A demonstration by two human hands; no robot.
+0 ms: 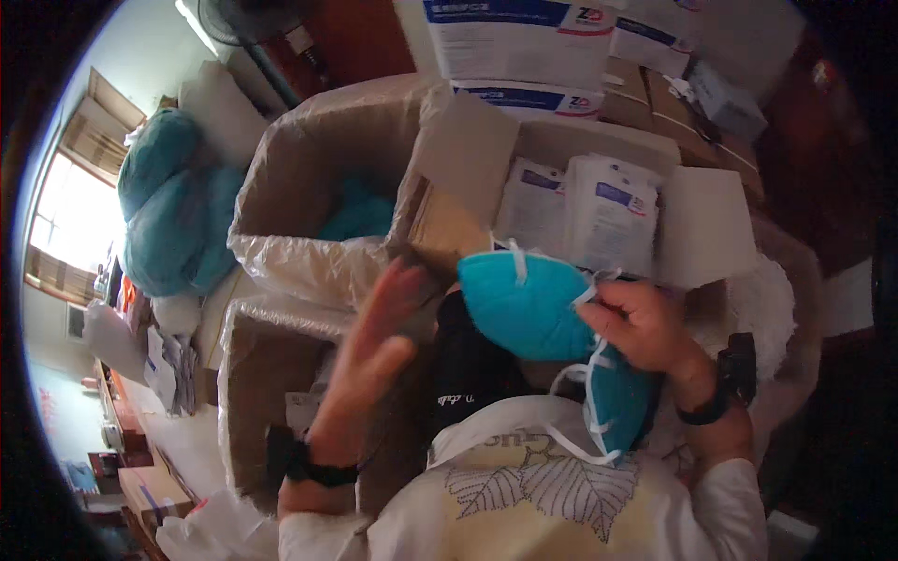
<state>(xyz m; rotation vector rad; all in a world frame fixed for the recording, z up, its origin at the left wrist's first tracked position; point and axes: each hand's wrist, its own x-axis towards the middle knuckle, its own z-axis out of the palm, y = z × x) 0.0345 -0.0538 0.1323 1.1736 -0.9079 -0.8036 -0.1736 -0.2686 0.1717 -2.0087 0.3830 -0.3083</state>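
Note:
My right hand [644,323] pinches the edge of a teal folded face mask [524,304] near its white strap. The mask is held up in front of my body, its broad side showing. Beneath that hand hangs a second teal mask [617,402], its white straps looping over my shirt; whether the hand also grips it I cannot tell. My left hand [379,332] is raised to the left of the first mask, slightly blurred, with fingers stretched out and nothing in them. It is beside the rims of two plastic-lined boxes.
A lined carton [327,103] at the back left has teal masks [360,210] inside. Nearer stands another lined box [248,393]. An open carton [716,224] contains white packets [613,215]. Printed boxes [524,42] are stacked behind; bulging teal bags [178,210] sit far left.

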